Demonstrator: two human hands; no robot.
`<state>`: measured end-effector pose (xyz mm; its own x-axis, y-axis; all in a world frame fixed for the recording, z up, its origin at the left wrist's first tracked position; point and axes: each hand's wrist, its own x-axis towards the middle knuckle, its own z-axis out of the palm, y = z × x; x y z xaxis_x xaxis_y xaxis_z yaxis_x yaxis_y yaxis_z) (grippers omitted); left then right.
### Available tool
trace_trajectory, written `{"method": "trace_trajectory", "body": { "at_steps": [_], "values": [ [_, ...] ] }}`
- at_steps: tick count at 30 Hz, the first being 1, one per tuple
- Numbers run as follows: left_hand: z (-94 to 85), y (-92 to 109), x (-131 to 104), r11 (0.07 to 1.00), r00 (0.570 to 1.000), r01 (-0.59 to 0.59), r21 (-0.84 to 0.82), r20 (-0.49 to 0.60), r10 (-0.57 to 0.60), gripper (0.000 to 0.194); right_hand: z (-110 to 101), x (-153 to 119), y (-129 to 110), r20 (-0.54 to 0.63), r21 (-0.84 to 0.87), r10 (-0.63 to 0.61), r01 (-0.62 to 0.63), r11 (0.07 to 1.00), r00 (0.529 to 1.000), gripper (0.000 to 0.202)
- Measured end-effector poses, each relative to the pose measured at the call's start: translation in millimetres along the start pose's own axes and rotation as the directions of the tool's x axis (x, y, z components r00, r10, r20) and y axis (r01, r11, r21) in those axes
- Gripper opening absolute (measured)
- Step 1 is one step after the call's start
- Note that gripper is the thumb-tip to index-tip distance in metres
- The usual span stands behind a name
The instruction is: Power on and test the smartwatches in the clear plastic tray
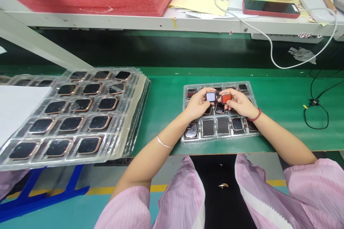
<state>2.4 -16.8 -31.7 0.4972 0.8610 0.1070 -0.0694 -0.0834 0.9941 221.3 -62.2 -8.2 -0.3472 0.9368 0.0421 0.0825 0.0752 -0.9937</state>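
Note:
My left hand (199, 104) grips a smartwatch body with a pale, lit screen (211, 97). Close beside it, my right hand (239, 102) pinches a second smartwatch body, its screen glowing red-orange (226, 98). Both are held just above a clear plastic tray (215, 136) on the green bench. Several dark-faced watch bodies sit in the tray's compartments, including one at front left (191, 130) and one at front right (237, 124). Two front compartments (208, 127) between them hold no watch. My hands hide part of the tray's middle and back.
To the left stands a tall stack of clear trays (134, 114) filled with watch bodies, with a white sheet (21, 111) over one side. The shelf above bears red foam (113, 3), papers, and a phone (271, 8). A white cable (271, 50) droops from it; a black cable (314, 102) lies right.

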Motion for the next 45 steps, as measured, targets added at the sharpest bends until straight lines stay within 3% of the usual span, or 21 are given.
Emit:
{"method": "trace_trajectory", "body": {
  "at_steps": [17, 29, 45],
  "values": [
    [0.6, -0.1, -0.8, 0.998, 1.0, 0.021, 0.052, -0.019, -0.02, 0.05, -0.4, -0.6, 1.1, 0.017, -0.022, -0.017, 0.018, 1.0, 1.0, 0.037],
    [0.2, 0.1, -1.2, 1.0, 1.0, 0.016, -0.011, -0.003, -0.016, 0.042, 1.6, -0.5, -0.6, 0.015, 0.016, -0.054, 0.054, 0.998, 0.998, 0.03],
    [2.6, 4.7, -1.2, 0.998, 0.998, 0.065, 0.013, -0.017, -0.065, 0.039, 2.1, -0.8, -1.8, 0.004, -0.003, -0.012, 0.012, 1.0, 1.0, 0.028]
  ]
}}
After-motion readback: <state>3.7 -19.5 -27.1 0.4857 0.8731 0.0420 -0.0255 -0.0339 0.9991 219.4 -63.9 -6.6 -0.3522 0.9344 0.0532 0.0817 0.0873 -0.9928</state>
